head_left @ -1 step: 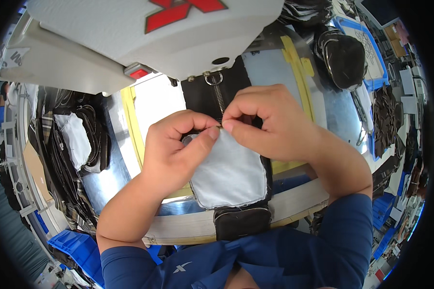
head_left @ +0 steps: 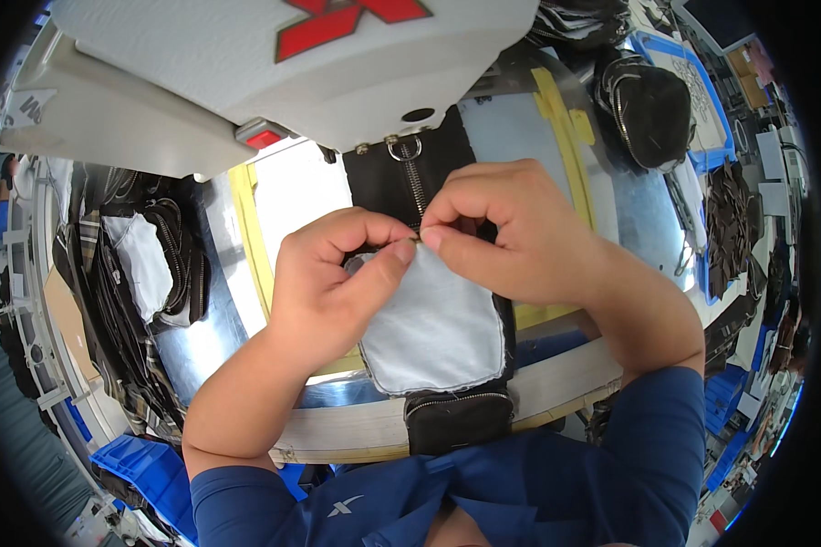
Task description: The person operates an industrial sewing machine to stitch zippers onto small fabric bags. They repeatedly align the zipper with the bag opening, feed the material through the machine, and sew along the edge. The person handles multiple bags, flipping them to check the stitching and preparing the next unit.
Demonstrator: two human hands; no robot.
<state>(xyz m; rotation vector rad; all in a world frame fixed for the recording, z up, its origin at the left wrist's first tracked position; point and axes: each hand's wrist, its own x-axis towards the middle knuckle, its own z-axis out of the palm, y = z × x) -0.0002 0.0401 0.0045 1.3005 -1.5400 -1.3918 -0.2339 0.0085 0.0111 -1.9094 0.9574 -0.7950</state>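
A black bag panel (head_left: 371, 185) lies under the machine head. A metal zipper (head_left: 413, 182) runs down its middle, and a D-ring (head_left: 403, 149) sits at the zipper's far end. Below, a pale grey fabric piece (head_left: 433, 328) with frayed edges covers the panel's near part. My left hand (head_left: 324, 278) and my right hand (head_left: 515, 232) meet at the zipper's near end, by the grey piece's top edge. Both are closed, thumb against forefinger, pinching the panel there. The exact bit between the fingertips is too small to make out. A black zippered pouch (head_left: 459, 421) hangs over the table edge.
A large off-white sewing machine head (head_left: 237, 68) overhangs the work. Black zippered pieces (head_left: 184, 260) are piled at left, with a blue crate (head_left: 150, 479) lower down. At right are a black pouch (head_left: 652, 114), a blue-rimmed tray (head_left: 716, 100) and dark strips (head_left: 732, 223). Yellow tape (head_left: 556, 118) marks the table.
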